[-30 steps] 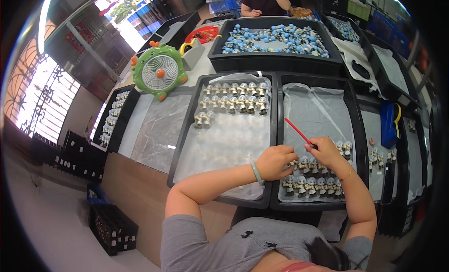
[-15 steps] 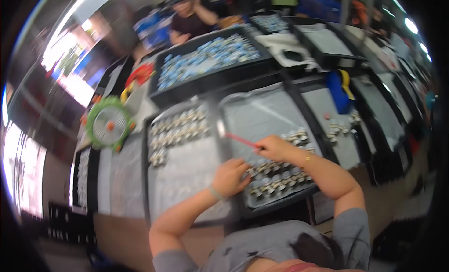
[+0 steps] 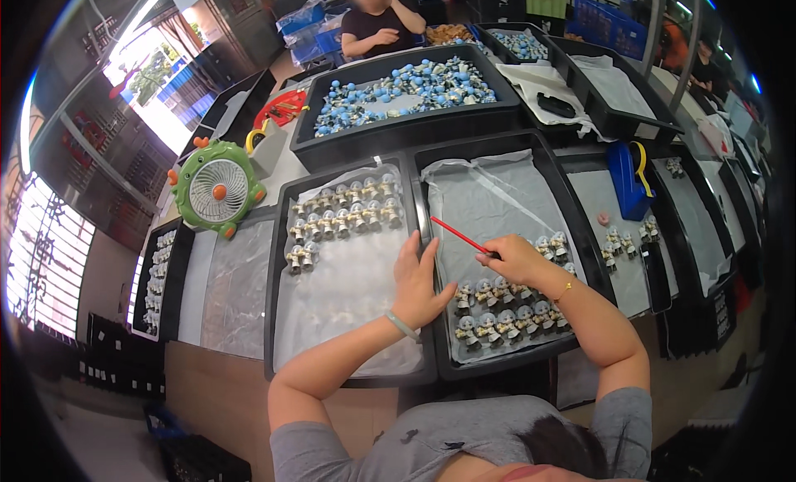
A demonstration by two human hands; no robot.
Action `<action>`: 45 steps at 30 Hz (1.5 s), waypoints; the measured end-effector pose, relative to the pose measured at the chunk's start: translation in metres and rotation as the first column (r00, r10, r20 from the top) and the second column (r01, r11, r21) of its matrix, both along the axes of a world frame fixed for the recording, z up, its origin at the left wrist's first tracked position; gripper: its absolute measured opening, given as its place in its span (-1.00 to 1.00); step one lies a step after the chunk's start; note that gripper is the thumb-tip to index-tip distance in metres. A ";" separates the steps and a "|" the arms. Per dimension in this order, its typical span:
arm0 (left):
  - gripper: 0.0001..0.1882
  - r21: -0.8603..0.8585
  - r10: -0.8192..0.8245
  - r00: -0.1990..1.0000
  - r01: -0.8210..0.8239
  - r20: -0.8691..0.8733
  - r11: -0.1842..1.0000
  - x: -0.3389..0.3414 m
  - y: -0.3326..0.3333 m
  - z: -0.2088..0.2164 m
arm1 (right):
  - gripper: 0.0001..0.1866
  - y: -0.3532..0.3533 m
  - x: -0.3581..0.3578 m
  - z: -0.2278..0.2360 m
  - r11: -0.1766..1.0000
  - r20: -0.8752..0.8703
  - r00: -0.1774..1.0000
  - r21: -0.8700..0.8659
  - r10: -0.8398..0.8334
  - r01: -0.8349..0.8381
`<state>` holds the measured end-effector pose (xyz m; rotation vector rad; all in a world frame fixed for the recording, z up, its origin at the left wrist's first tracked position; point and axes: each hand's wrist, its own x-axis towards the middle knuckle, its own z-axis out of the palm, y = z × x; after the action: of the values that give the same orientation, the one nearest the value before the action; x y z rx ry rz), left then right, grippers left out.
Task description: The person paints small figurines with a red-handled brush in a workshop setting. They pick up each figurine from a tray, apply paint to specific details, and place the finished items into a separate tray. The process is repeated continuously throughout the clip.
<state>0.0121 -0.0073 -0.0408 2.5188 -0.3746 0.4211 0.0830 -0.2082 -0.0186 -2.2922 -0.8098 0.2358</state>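
Note:
My right hand grips a thin red stick with a dark lower end, pointing up and left above the right tray. Beneath that hand, small figurines stand or lie in rows on grey lining; hand and forearm hide some of them. My left hand is open, fingers stretched and thumb apart, over the adjoining walls of the two trays. Nothing shows in it. In the left tray, more figurines form rows on pale lining at the far end.
Behind stands a large black bin of blue-and-white pieces. A green fan is at left, a blue tape dispenser at right. Another person sits across the table. More black trays flank the workspace.
My left hand has moved farther up along the tray walls, its fingers now stretched out. My right hand still holds the red stick. The view has shifted and sharpened.

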 end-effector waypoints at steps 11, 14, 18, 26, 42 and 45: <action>-0.16 -0.142 -0.044 0.993 0.028 -0.113 0.989 0.001 0.002 -0.015 | -0.72 0.000 -0.002 0.015 0.997 -0.033 0.997 0.018 -0.069 0.070; -0.10 -0.098 -0.038 0.995 0.029 -0.095 0.995 0.000 0.002 -0.014 | -0.81 -0.002 0.000 0.012 0.987 -0.023 0.994 0.118 -0.106 0.108; 0.10 -0.054 -0.109 0.994 0.108 -0.017 0.993 0.004 0.003 0.014 | -0.82 -0.004 0.007 0.018 0.928 -0.238 0.969 0.339 -0.071 0.151; 0.30 -0.761 -0.431 0.821 -0.005 -0.374 0.649 0.067 0.013 0.067 | -0.36 0.030 0.039 0.081 0.963 -0.242 0.962 0.262 0.122 -0.056; 0.00 -0.291 -0.069 0.989 0.028 -0.130 0.956 0.006 0.009 -0.013 | -0.80 -0.011 -0.011 0.011 0.905 -0.661 0.749 0.346 0.049 0.246; -0.03 -0.302 -0.091 0.986 0.047 -0.136 0.952 0.004 0.010 -0.013 | -0.83 -0.012 -0.010 0.011 0.864 -0.663 0.748 0.394 0.030 0.315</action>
<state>0.0165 0.0031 -0.0535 2.2187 -0.3147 0.2396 0.0733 -0.2203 -0.0075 -1.6005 -0.2622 0.6434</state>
